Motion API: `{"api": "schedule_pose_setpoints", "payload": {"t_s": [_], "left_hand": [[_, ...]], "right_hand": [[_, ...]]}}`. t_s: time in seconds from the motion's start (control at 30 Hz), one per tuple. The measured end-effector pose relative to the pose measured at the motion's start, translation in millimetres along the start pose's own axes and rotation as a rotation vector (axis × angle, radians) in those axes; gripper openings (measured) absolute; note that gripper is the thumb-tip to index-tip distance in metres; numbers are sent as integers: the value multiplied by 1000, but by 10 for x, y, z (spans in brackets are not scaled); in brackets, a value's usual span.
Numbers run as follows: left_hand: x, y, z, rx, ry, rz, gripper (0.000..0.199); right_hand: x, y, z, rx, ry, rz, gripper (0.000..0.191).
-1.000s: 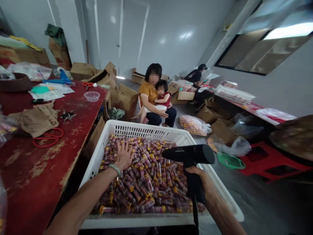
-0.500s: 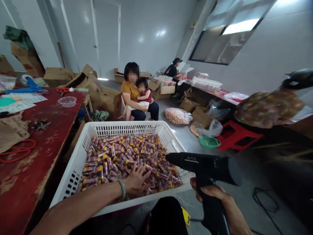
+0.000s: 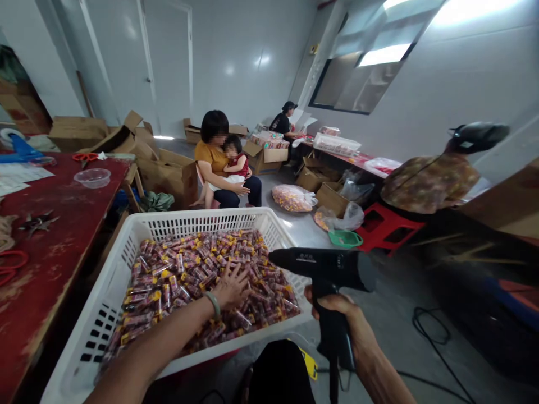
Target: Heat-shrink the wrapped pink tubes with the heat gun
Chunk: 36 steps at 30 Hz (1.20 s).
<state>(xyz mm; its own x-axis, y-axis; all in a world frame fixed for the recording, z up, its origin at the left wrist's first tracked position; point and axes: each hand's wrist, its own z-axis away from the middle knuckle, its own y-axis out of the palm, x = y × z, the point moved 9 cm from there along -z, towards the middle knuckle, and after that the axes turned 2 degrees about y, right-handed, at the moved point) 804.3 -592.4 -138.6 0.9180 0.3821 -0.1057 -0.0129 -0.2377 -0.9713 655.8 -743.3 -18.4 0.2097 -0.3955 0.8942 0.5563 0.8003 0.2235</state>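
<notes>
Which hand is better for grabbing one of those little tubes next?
Probably the left hand: its fingers are spread over the tubes in the white basket, while the right hand grips a black blower.

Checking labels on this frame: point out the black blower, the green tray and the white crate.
Black blower (image 3: 320,262): head view, on its barrel.
Green tray (image 3: 346,239): head view, on its inner surface.
White crate (image 3: 214,214): head view, on its far rim.

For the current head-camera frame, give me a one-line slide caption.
Right hand grips a black blower; left hand rests on small tubes in a white basket.
</notes>
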Motion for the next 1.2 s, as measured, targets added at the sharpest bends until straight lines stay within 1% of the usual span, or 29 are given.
{"api": "schedule_pose_setpoints", "payload": {"t_s": [0.03, 0.1, 0.17, 0.2, 0.3, 0.33, 0.37, 0.43, 0.5, 0.53, 0.6, 0.67, 0.73, 0.77, 0.8, 0.87, 0.93, 1.0, 1.1, 1.2], "left_hand": [[110, -32, 1, -9, -24, -3, 47], [264, -98, -27, -26, -5, 3, 44], [443, -171, -88, -62, -12, -8, 43], [575, -206, -125, -86, -58, -29, 44], [1088, -249, -205, -116, -312, -110, 50], [1235, -236, -225, -111, -378, -123, 51], [1349, -210, -253, -102, -415, -124, 52], [1464, -138, -339, -89, -423, -110, 52], [1447, -52, -466, -86, -387, -89, 53], [1395, -6, -542, -84, -363, -77, 53], [1223, 84, -705, -72, -299, -49, 53], [1008, 150, -841, -50, -226, -21, 50], [821, 169, -893, -31, -164, 1, 50], [760, 157, -873, -30, -146, 3, 52], [727, 135, -821, -32, -138, -2, 54], [739, 74, -621, -38, -140, -34, 59], [843, 3, -322, -30, -163, -87, 62], [1000, -79, 19, -3, -198, -137, 64], [1177, -214, 494, 85, -223, -180, 61], [1211, -393, 885, 187, -232, -226, 58]], "right_hand": [[58, -19, -62, -40, -23, -3, 26], [125, -9, -180, -87, -39, -12, 25], [98, 96, -272, -58, 4, -12, 25], [53, 176, -302, -20, 42, -15, 25], [-71, 411, -349, 89, 117, -54, 23], [-89, 454, -363, 97, 121, -75, 23], [-103, 466, -381, 79, 123, -92, 23], [-136, 427, -425, 9, 144, -113, 26], [-202, 390, -480, -22, 197, -126, 24], [-243, 384, -515, -16, 226, -128, 23], [-306, 371, -601, -4, 238, -121, 20], [-343, 320, -690, -51, 204, -102, 19], [-353, 292, -748, -96, 164, -85, 20], [-347, 305, -763, -94, 150, -81, 21], [-329, 329, -768, -78, 136, -82, 22], [-260, 382, -753, -31, 100, -98, 25], [-203, 403, -717, -1, 74, -112, 27], [-211, 381, -664, -12, 66, -108, 27], [-371, 390, -547, -10, 83, -59, 23], [-610, 515, -379, 75, 120, 7, 19]]}}
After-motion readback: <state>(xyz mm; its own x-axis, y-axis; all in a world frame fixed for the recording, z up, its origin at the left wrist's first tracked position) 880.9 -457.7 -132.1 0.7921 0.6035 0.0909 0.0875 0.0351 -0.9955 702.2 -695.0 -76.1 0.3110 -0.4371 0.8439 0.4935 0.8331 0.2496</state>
